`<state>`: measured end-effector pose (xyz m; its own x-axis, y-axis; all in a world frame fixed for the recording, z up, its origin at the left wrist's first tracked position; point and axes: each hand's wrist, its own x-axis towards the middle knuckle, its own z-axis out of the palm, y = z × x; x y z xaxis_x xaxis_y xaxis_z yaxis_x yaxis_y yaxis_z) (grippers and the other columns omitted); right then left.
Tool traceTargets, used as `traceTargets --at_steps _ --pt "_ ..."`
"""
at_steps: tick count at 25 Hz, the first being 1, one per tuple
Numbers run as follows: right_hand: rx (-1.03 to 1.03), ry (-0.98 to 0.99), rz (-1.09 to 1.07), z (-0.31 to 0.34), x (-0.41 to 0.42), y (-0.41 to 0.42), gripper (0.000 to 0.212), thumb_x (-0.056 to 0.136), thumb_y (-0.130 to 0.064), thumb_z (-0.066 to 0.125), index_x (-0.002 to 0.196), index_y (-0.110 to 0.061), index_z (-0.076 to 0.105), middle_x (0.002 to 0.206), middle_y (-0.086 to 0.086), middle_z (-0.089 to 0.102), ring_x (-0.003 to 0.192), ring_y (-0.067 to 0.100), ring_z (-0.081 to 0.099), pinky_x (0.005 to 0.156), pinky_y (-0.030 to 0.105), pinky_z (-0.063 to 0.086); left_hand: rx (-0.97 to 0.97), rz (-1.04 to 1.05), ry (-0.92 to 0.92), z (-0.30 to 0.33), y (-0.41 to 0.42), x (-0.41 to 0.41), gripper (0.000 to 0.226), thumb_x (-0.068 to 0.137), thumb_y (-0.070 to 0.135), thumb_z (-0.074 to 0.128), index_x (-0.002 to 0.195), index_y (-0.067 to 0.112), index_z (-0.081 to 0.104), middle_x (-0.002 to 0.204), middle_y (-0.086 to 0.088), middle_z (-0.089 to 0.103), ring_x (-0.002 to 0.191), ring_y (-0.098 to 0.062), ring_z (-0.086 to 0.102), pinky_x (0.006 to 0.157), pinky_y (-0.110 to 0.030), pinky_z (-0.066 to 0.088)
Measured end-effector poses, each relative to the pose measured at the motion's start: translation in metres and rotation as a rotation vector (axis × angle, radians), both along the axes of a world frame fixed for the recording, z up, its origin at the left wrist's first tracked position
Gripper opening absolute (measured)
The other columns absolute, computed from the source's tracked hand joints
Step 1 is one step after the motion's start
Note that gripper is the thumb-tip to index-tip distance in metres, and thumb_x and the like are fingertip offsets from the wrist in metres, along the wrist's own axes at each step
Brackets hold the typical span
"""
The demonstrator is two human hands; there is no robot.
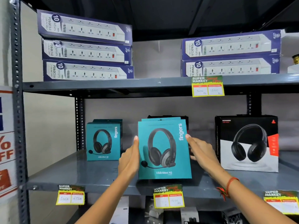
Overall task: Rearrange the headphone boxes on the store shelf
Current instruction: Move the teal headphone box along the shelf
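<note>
A teal headset box (pixel 164 149) stands upright near the front of the grey middle shelf (pixel 80 172), with another teal box just behind it. My left hand (pixel 130 156) presses flat against its left side and my right hand (pixel 201 150) holds its right side, so both hands clasp it. Further back at the left stand more teal headset boxes (pixel 103 141). A black and white headphone box (pixel 247 143) stands at the right. A dark box (pixel 184 120) is mostly hidden behind the held one.
The upper shelf (pixel 145 84) carries stacks of blue power strip boxes at the left (pixel 85 46) and right (pixel 229 54). Yellow price tags (pixel 169 197) hang on the shelf edges. A perforated steel upright (pixel 18 110) runs down the left. Dark boxes sit below.
</note>
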<state>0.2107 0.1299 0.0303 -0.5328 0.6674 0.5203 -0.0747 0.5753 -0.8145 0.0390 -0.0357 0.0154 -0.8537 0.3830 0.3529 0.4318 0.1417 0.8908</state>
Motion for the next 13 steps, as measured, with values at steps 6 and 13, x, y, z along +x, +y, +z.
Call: traceTargets --at_steps 6,13 --pt "0.041 -0.069 0.271 -0.008 -0.095 -0.044 0.055 0.082 -0.072 0.049 0.123 -0.037 0.059 0.117 -0.017 0.072 0.093 -0.014 0.069 0.066 0.006 0.051 0.271 -0.082 -0.163 -0.013 -0.045 -0.084 0.074 0.090 0.076 0.021 0.141 0.036 0.055 0.148 -0.006 0.056 0.136 -0.031 0.050 0.115 -0.056 0.037" --pt "-0.031 -0.147 0.357 -0.021 -0.218 -0.080 0.031 0.096 -0.063 0.049 0.123 -0.049 0.043 0.137 -0.021 0.056 0.111 -0.003 0.058 0.083 0.012 0.043 0.345 -0.067 -0.293 -0.030 -0.080 -0.195 0.059 0.095 0.066 0.032 0.133 0.029 0.059 0.143 -0.011 0.059 0.110 -0.023 0.057 0.099 -0.042 0.042"
